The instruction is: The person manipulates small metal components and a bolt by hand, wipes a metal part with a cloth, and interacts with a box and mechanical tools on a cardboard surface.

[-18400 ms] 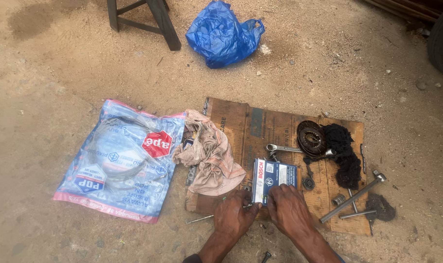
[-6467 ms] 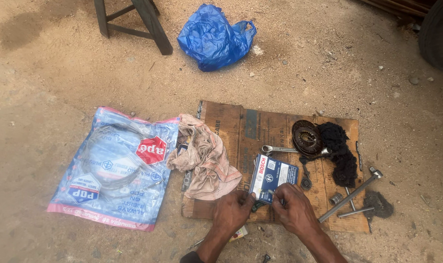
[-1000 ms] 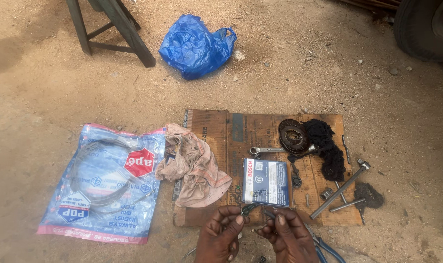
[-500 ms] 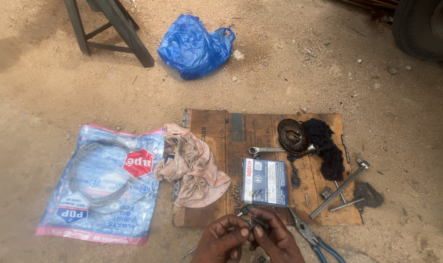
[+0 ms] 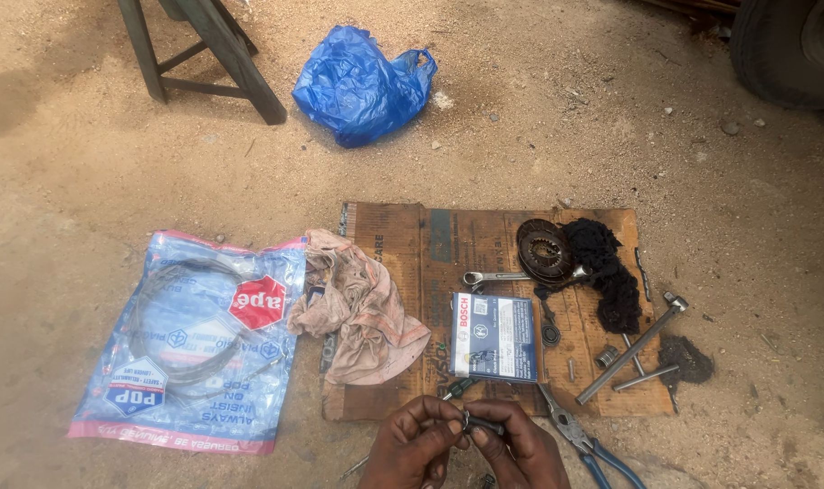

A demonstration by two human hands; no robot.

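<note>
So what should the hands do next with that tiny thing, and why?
Probably keep pinching and lift it closer to look: both hands, left hand and right hand, meet around a small dark part that is mostly hidden, just below the cardboard sheet.

Both hands (image 5: 466, 444) pinch a small dark part (image 5: 483, 422) beside the cardboard sheet (image 5: 412, 244).

My left hand (image 5: 419, 445) and right hand (image 5: 519, 449) are drawn close together low in front of me, knuckles up, fingers curled inward. The fingertips (image 5: 455, 426) of both meet in a tight pinching grip between them. Both wrists run off the bottom edge of view.
</note>
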